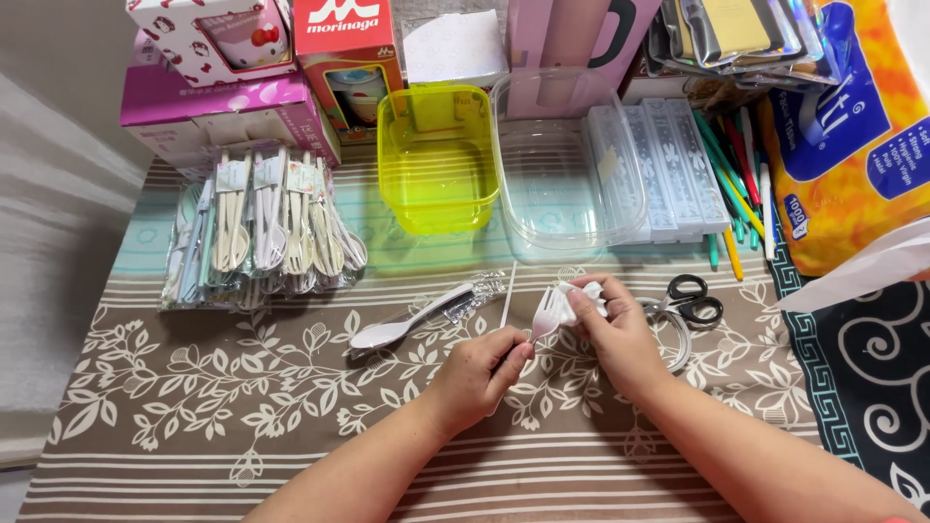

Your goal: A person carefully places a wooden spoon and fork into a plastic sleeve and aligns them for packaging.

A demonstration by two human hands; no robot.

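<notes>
My left hand (477, 376) pinches the handle of a pale plastic fork (545, 316), its tines pointing up and away. My right hand (615, 324) presses a small white cloth (587, 295) against the fork's tines. Just left of the hands, a white plastic spoon (397, 327) lies on the patterned tablecloth (223, 407) with its handle end in crumpled clear wrap (477, 292). A thin white stick (508, 295) lies beside it.
Wrapped cutlery sets (262, 232) are piled at the left. A yellow plastic box (436, 160) and a clear box (557, 165) stand behind the hands. Black-handled scissors (690, 302) lie right of my right hand. Coloured pens (731, 179), cartons and a tissue pack (852, 136) fill the back.
</notes>
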